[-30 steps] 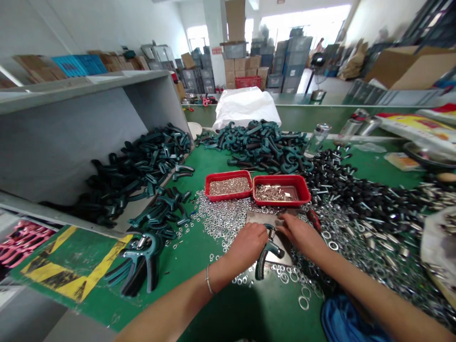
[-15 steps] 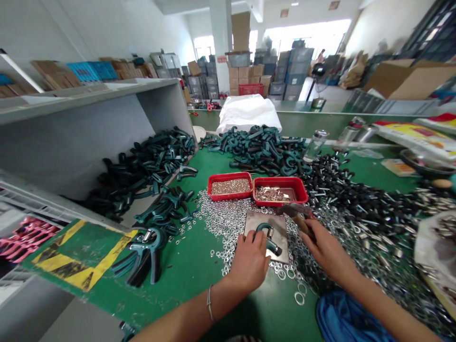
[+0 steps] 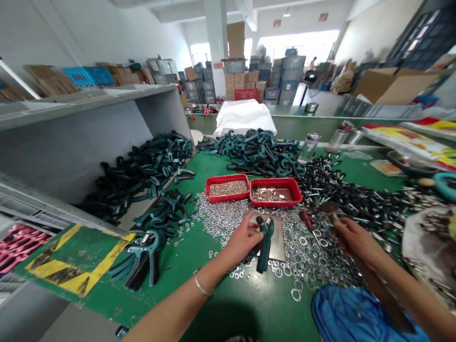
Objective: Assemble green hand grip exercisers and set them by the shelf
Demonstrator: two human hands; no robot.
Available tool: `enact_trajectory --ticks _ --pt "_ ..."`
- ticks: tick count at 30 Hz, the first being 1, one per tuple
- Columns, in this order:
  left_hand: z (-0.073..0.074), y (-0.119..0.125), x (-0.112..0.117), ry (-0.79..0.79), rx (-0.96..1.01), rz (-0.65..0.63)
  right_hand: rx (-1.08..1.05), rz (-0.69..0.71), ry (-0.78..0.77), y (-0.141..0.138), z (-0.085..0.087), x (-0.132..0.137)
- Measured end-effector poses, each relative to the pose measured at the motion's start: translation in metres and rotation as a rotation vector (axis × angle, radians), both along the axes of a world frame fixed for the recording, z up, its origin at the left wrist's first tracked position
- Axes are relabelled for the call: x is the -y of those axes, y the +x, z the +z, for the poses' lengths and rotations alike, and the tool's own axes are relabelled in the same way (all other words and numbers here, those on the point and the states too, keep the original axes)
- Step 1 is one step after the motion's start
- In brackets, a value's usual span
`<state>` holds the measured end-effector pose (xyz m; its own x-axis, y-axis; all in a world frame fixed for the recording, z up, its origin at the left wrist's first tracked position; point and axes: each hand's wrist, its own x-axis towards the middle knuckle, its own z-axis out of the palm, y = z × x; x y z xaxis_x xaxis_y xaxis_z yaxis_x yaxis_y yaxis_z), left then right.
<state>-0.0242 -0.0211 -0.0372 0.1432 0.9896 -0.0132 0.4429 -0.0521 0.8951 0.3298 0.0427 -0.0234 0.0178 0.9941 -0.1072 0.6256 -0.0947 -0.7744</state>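
My left hand (image 3: 241, 239) grips a dark teal hand-grip part (image 3: 265, 247) and holds it against a square steel plate (image 3: 277, 243), which lies among loose steel washers (image 3: 313, 251). My right hand (image 3: 356, 242) stands to the right of the plate, closed around the wooden handle of a small hammer (image 3: 330, 210). The hammer head is raised clear of the washers. Between the hands, a red-handled tool (image 3: 306, 220) lies on the washers. The lower end of the teal part is partly hidden by my left hand.
Two red trays (image 3: 227, 188) of small metal parts stand just beyond the plate. Black bolts (image 3: 342, 199) are heaped to the right, teal parts (image 3: 252, 152) behind, and more fill a grey shelf (image 3: 71, 152) on the left. Blue cloth (image 3: 352, 316) lies at the lower right.
The teal part has turned to a more upright, lengthwise position in my left hand. My right hand and hammer have moved right, away from the plate.
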Motion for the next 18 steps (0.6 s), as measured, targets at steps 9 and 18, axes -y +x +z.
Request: enact_trajectory --ticks 9,18 --pt "-0.018 -0.002 -0.003 0.244 -0.4 0.005 0.876 0.303 0.152 -0.043 -0.023 -0.018" --pt "-0.011 -0.001 -0.004 0.201 -0.458 -0.052 0.872 0.282 0.038 -0.05 -0.029 -0.025"
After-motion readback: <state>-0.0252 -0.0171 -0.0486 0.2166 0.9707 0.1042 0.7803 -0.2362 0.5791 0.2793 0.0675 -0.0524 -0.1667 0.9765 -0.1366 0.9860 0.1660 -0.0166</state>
